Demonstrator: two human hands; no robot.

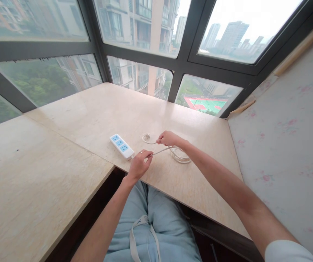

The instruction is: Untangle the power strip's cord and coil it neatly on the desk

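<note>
A white power strip [121, 146] with three blue socket panels lies on the beige stone counter, its near end close to the counter edge. Its white cord [162, 150] runs from that end through the pinched fingers of my left hand [140, 162], just right of the strip. My right hand [169, 138] is closed on the cord farther along, near the plug end. The plug [147, 135] rests on the counter to the left of my right hand, a short curve of cord between them. Loose loops of cord [182, 159] lie beneath my right wrist.
The counter [71, 123] bends around my seat, with a seam at left and its front edge above my legs [159, 222]. Dark-framed windows [142, 32] close off the back. A flower-patterned wall [281, 145] stands at right.
</note>
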